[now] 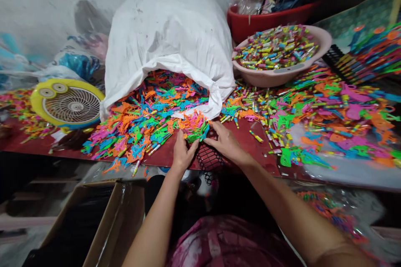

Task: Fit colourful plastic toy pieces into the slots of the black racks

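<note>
My left hand (184,152) curls around the near left side of a bunch of small colourful plastic toy pieces (194,123), mostly orange and pink with green ones in front. From the right, my right hand (228,142) presses thumb and fingers against the green and blue pieces of that bunch. Below and between my hands, a black mesh rack (209,159) projects past the table's front edge. The bunch partly hides its far end. Just left of the bunch, a loose pile of similar pieces (138,123) spills from a large white sack (175,25).
A yellow fan (70,104) stands left on the red table (244,135). On the right are a pink basin (275,76) of small wrapped tubes, a red tub (266,18) behind it, and more toy pieces (354,112). An open cardboard box (106,221) sits below left.
</note>
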`<state>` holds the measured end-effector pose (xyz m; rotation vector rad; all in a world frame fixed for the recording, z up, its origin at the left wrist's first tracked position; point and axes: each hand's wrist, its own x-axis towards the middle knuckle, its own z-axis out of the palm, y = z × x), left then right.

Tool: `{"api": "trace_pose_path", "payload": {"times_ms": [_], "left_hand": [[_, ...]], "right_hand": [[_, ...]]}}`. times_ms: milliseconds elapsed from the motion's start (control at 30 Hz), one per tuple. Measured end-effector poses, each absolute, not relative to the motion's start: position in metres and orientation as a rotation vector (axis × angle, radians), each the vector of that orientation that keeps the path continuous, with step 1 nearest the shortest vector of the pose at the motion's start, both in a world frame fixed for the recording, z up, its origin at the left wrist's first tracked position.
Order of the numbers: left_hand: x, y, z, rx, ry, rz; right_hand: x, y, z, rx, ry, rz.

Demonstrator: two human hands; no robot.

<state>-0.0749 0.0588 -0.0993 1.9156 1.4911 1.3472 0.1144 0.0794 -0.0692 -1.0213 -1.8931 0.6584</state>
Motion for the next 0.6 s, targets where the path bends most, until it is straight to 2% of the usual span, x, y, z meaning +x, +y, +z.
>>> {"api": "trace_pose_path", "payload": {"times_ms": [267, 367, 467, 600], "left_hand": [[-0.07, 0.055, -0.086, 1.833, 1.341, 1.176], [-0.07, 0.063, -0.09, 1.836, 1.47, 1.102], [-0.075, 0.07, -0.098, 1.917, 1.59, 1.061], [-0.081, 0.075, -0.104, 1.896, 1.61, 1.066]], "right_hand": [[0.103, 0.059, -0.073, -1.208, -1.885, 0.591], [0.118, 0.047, -0.07, -1.212, -2.008, 0.551], [0.162, 0.036, -0.064, -1.264, -2.035, 0.425], [0.258, 0.034, -0.059, -1.606, -1.811, 0.145]]}}
